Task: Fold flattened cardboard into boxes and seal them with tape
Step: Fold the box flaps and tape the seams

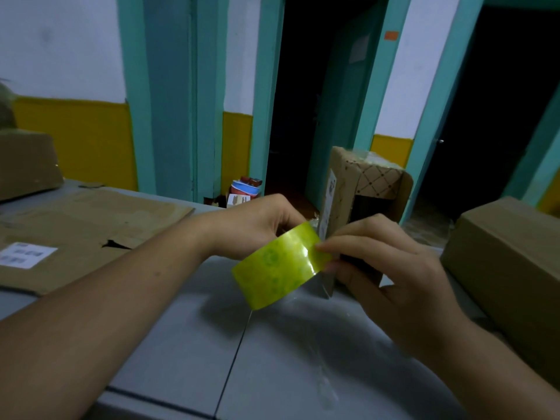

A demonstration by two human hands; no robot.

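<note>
Left grip [251, 225] curled round tape roll [274, 269], right grip [385, 268] pinching its loose end, box [345, 174] behind.

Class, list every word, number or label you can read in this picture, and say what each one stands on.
No text here is legible.
White label on the flattened cardboard: print blurred.
Label on the small box: too small to read.
Orange sticker on the door frame: blurred.
Tape roll: round printed marks, unreadable.
</note>
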